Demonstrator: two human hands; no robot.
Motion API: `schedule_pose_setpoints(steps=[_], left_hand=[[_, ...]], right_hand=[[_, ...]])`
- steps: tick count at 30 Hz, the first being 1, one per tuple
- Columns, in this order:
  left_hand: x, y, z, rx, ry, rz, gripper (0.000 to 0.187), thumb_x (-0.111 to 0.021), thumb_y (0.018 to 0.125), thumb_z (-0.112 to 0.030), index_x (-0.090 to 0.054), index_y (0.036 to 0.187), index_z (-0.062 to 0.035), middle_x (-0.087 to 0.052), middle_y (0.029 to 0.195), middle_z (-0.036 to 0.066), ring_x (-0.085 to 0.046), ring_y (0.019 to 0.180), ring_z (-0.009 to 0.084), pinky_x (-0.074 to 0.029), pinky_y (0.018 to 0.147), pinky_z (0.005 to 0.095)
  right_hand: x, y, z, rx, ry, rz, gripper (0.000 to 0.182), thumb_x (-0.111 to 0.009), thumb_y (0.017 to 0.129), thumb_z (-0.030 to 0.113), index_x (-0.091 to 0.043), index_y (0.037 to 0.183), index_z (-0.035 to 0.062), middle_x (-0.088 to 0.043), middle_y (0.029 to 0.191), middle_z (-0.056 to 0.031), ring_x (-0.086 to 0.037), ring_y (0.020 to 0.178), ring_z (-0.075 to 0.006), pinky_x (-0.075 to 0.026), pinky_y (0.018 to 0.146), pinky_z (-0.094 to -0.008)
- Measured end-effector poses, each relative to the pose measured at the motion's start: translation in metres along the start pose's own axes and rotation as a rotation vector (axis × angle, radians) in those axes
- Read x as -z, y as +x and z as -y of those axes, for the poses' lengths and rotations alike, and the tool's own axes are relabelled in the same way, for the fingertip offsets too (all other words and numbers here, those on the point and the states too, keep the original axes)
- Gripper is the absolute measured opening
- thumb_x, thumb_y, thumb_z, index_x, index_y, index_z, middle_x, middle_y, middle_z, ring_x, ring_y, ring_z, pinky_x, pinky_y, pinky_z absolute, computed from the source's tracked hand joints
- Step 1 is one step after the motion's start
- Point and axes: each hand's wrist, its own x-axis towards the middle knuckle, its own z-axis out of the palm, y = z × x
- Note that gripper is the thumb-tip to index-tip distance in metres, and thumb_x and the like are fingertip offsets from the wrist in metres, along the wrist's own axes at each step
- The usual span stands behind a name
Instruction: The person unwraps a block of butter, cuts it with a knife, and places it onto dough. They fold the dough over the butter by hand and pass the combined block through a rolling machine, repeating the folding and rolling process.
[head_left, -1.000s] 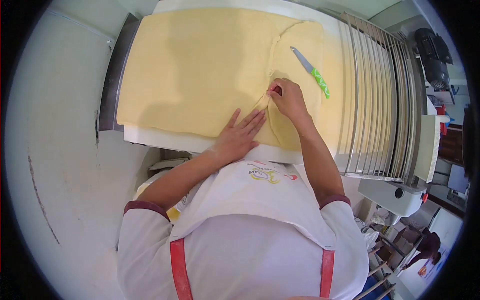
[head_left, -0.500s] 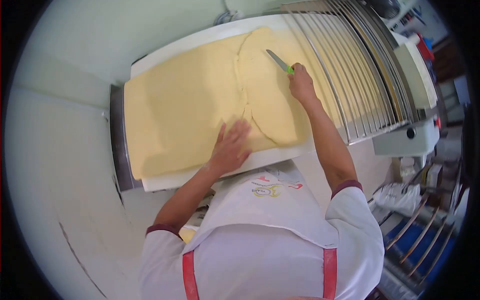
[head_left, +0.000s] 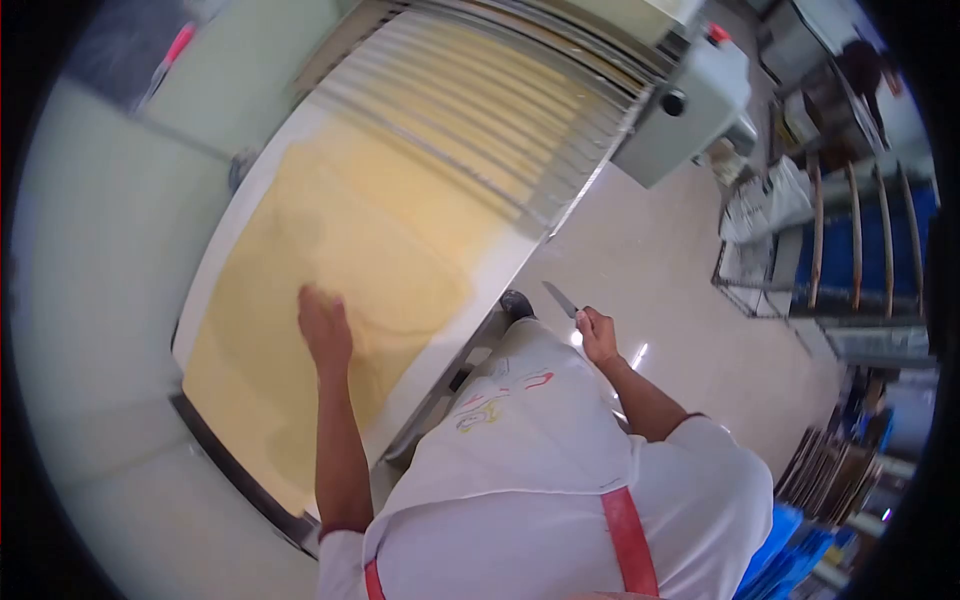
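A wide sheet of yellow dough [head_left: 250, 330] lies on the white belt [head_left: 500, 262] of a machine, its far part under a wire guard [head_left: 470, 110]. My left hand [head_left: 326, 325] rests on or just over the middle of the dough; its fingers are blurred, so their pose is unclear. Off the belt's right edge, above the floor, my right hand [head_left: 599, 335] is closed round the handle of a knife [head_left: 560, 298]. The blade points up and left, away from the dough.
A grey machine housing [head_left: 690, 110] with a black knob and a red button stands beyond the guard. At the right are a rack with wooden bars [head_left: 855, 240], a white plastic bag [head_left: 765, 205] and stacked flat boards [head_left: 825, 475]. Another person is partly visible far off.
The view has turned toward the right. My right hand has moved with the knife from over the dough to beside the belt. My left hand is now farther in over the dough.
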Motion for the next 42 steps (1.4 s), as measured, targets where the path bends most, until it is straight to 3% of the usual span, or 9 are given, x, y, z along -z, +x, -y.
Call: schedule_pose_setpoints(steps=[3,12,17,20,24,27,32,37,42], left_hand=[[-0.004,0.008,-0.089,-0.085,0.422,-0.11,0.073,-0.052,0.094,-0.033,-0.019,0.146,0.0063,-0.017,0.154,0.024,-0.012,0.145,0.0354,-0.01,0.114,0.0529],[-0.057,0.175,-0.107,0.136,0.477,-0.093,0.073,-0.036,0.097,-0.046,-0.015,0.149,0.0012,-0.016,0.156,0.017,-0.011,0.146,0.0284,-0.007,0.117,0.0488],[-0.063,0.153,-0.115,0.123,0.423,-0.071,0.075,-0.035,0.096,-0.048,-0.011,0.149,0.0012,-0.014,0.156,0.018,-0.011,0.146,0.0291,-0.008,0.117,0.0475],[-0.073,0.095,-0.143,0.081,0.41,-0.065,0.076,-0.037,0.096,-0.046,-0.012,0.148,0.0041,-0.014,0.155,0.021,-0.012,0.145,0.0317,-0.009,0.117,0.0484],[-0.087,0.018,-0.188,0.024,0.384,-0.009,0.079,-0.042,0.094,-0.046,-0.015,0.146,0.0069,-0.016,0.154,0.022,-0.012,0.145,0.0334,-0.01,0.116,0.0492],[-0.091,-0.031,-0.223,0.011,0.327,0.094,0.078,-0.042,0.094,-0.046,-0.019,0.147,0.005,-0.017,0.155,0.021,-0.012,0.145,0.0313,-0.01,0.116,0.0489],[-0.087,-0.043,-0.217,0.005,0.242,-0.028,0.073,-0.044,0.093,-0.044,-0.022,0.148,0.0001,-0.018,0.155,0.017,-0.013,0.145,0.0299,-0.011,0.116,0.0484],[-0.016,-0.038,-0.06,0.384,0.269,-0.488,0.061,-0.037,0.099,-0.034,-0.022,0.148,-0.0015,-0.022,0.155,0.016,-0.018,0.144,0.0305,-0.014,0.116,0.0454],[0.014,-0.026,-0.001,0.481,0.581,-0.325,0.062,-0.035,0.098,-0.039,-0.024,0.148,-0.004,-0.025,0.153,0.016,-0.022,0.142,0.032,-0.016,0.115,0.0507]], right_hand=[[0.014,0.041,-0.088,-0.212,0.037,-0.177,0.039,-0.045,0.099,0.034,-0.055,0.077,0.0034,-0.049,0.058,-0.0024,-0.046,0.054,-0.0115,-0.037,0.05,-0.0297],[-0.009,0.345,-0.122,-0.183,0.497,0.124,0.028,-0.05,0.096,0.025,-0.051,0.117,0.0063,-0.059,0.098,-0.0064,-0.057,0.086,-0.0214,-0.045,0.073,-0.0369],[0.079,0.308,-0.122,-0.594,0.663,0.133,0.048,-0.043,0.099,0.032,-0.039,0.141,0.0107,-0.049,0.137,-0.0084,-0.048,0.122,-0.0246,-0.039,0.099,-0.0446],[0.2,0.25,-0.284,-0.732,0.885,-0.414,0.041,-0.037,0.097,0.031,-0.046,0.135,0.0168,-0.058,0.119,-0.012,-0.054,0.111,-0.0255,-0.038,0.098,-0.0418],[0.403,0.29,-0.147,-0.002,0.131,-1.083,0.036,-0.052,0.093,0.029,-0.056,0.12,0.0042,-0.06,0.115,-0.0188,-0.058,0.103,-0.0289,-0.047,0.09,-0.0417],[0.5,0.391,0.026,1.016,-1.186,-0.776,0.05,-0.056,0.09,0.027,-0.048,0.128,-0.0054,-0.055,0.124,-0.0239,-0.056,0.11,-0.0349,-0.045,0.095,-0.0448],[0.497,0.57,0.116,0.343,-0.6,0.15,0.045,-0.051,0.091,0.022,-0.048,0.129,-0.0041,-0.052,0.128,-0.0241,-0.05,0.121,-0.0316,-0.044,0.097,-0.0412],[0.446,0.562,0.156,0.246,-0.696,0.14,0.046,-0.049,0.092,0.02,-0.046,0.131,-0.0036,-0.052,0.129,-0.0235,-0.051,0.121,-0.0316,-0.043,0.098,-0.0407],[0.451,0.523,0.16,0.455,-0.7,-0.219,0.046,-0.048,0.093,0.019,-0.043,0.133,-0.0031,-0.052,0.13,-0.0229,-0.051,0.121,-0.0316,-0.043,0.098,-0.0401]])
